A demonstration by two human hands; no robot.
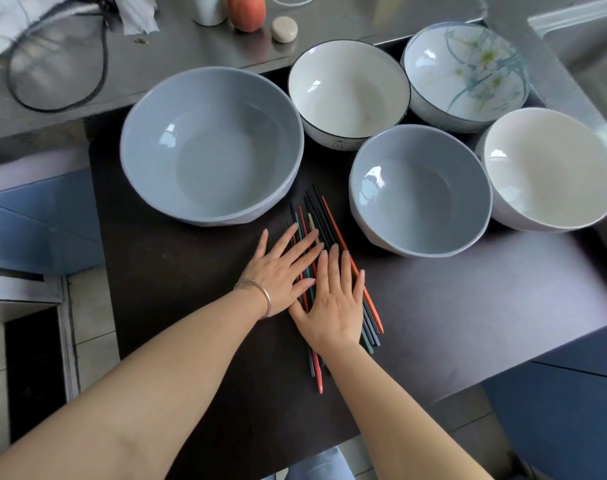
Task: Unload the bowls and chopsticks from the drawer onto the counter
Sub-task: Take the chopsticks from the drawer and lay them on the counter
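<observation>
Chopsticks lie in a loose bundle on the dark drawer surface, their long axis running from the gap between the two blue bowls down toward the person, tilted slightly so the far tips point up and a little left. They are mixed in colour: orange-red, teal and dark ones, with the near ends fanning out below the wrists.

Taking the bundle as the landmark, the large blue bowl sits just beside its far tips on the left, and the smaller blue bowl just beside them on the right. Beyond the tips stands a white bowl with a dark rim, farther right a flower-painted bowl, and right of the smaller blue one a plain white bowl.

The left hand, a bangle at its wrist, rests flat on the bundle with fingers straight and spread. The right hand lies flat beside it, fingers extended, pressing on the chopsticks; neither hand grips anything. The steel counter lies beyond the bowls.
</observation>
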